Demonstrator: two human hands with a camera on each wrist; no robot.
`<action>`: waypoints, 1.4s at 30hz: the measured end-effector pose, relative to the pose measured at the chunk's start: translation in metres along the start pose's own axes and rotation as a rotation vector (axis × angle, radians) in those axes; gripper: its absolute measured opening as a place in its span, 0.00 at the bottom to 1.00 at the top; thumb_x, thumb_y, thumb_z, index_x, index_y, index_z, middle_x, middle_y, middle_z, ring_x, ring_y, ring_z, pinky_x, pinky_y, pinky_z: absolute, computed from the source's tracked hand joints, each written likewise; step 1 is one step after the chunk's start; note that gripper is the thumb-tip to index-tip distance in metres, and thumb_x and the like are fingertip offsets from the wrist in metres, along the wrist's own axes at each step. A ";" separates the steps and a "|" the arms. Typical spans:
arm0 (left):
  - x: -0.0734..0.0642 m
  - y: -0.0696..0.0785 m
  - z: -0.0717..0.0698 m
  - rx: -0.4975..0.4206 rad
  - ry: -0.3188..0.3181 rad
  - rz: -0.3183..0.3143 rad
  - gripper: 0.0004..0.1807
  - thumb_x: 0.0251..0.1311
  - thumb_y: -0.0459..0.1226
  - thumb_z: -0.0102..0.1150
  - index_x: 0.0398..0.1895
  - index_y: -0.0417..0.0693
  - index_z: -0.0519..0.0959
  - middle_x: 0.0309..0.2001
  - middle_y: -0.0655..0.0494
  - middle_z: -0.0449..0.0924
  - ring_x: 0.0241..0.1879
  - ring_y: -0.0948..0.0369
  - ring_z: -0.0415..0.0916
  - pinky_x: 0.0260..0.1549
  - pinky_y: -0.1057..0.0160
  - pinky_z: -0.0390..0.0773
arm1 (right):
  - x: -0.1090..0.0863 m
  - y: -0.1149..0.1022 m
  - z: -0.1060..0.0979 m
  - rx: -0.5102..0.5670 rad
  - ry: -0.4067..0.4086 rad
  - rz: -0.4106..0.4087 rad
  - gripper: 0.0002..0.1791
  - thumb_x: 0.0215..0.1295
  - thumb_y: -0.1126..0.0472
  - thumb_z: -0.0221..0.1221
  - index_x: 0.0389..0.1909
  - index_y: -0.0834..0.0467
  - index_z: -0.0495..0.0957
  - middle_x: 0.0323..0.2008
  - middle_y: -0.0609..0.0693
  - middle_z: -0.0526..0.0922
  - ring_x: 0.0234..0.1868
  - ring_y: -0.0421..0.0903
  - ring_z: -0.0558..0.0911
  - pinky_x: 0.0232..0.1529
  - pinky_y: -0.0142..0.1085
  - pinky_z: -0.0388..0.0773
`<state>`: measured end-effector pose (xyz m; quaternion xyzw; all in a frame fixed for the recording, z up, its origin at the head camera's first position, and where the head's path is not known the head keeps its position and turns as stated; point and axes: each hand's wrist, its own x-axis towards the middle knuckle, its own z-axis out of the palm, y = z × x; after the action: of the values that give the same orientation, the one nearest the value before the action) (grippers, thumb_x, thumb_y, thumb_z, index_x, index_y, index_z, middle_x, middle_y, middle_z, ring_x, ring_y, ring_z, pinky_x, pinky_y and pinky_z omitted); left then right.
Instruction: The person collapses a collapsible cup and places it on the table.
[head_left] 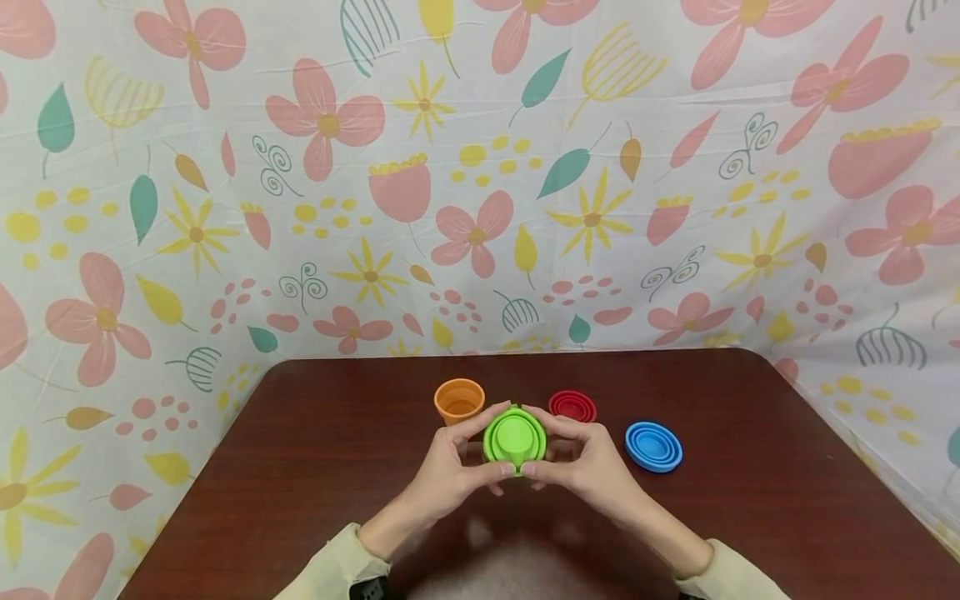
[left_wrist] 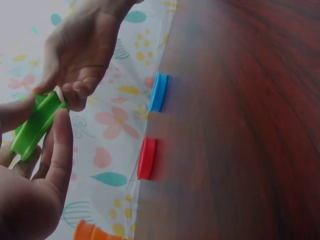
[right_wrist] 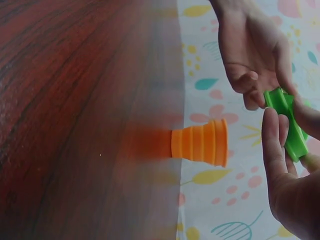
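Note:
A green collapsible cup, folded flat, is held up above the table between both hands, its ringed face toward the head camera. My left hand grips its left side, thumb at the lower edge and fingers at the upper edge. From the other side my right hand pinches it in the same way, with the two thumb tips close together. Both wrist views show the green cup edge-on, as a thin disc with a thick rim. Behind the hands, an orange collapsible cup stands extended on the table.
A folded red cup lies behind the right hand, and a folded blue cup lies to its right. The dark brown table ends at the back against a flower-patterned cloth.

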<state>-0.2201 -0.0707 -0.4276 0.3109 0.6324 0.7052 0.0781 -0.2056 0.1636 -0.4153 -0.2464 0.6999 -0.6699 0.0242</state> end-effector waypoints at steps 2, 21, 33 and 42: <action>0.000 0.000 0.001 0.000 0.001 0.000 0.40 0.64 0.25 0.70 0.79 0.50 0.70 0.64 0.44 0.79 0.40 0.54 0.84 0.28 0.57 0.89 | 0.000 0.000 0.001 0.002 0.002 -0.001 0.37 0.61 0.72 0.73 0.72 0.58 0.76 0.50 0.64 0.83 0.33 0.54 0.87 0.34 0.53 0.89; 0.000 -0.001 0.009 0.052 0.126 0.007 0.39 0.56 0.22 0.67 0.74 0.48 0.75 0.62 0.43 0.82 0.31 0.58 0.80 0.21 0.62 0.85 | -0.001 -0.002 0.010 0.010 0.079 0.086 0.37 0.59 0.69 0.74 0.72 0.55 0.77 0.56 0.62 0.85 0.35 0.55 0.86 0.34 0.50 0.90; 0.002 0.000 0.015 0.073 0.210 -0.011 0.39 0.53 0.20 0.63 0.72 0.49 0.78 0.61 0.47 0.83 0.30 0.58 0.81 0.21 0.66 0.83 | 0.000 -0.005 0.015 -0.005 0.137 0.133 0.37 0.58 0.69 0.75 0.71 0.55 0.79 0.56 0.60 0.86 0.36 0.56 0.87 0.35 0.48 0.90; 0.005 0.000 0.009 0.081 0.172 0.018 0.38 0.55 0.20 0.63 0.72 0.50 0.78 0.63 0.46 0.81 0.38 0.56 0.78 0.21 0.66 0.82 | 0.002 -0.002 0.005 0.096 -0.003 0.099 0.34 0.68 0.68 0.68 0.75 0.59 0.73 0.56 0.64 0.83 0.36 0.55 0.88 0.39 0.52 0.89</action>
<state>-0.2191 -0.0610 -0.4255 0.2576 0.6620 0.7038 0.0047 -0.2045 0.1588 -0.4129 -0.2111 0.6781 -0.7005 0.0701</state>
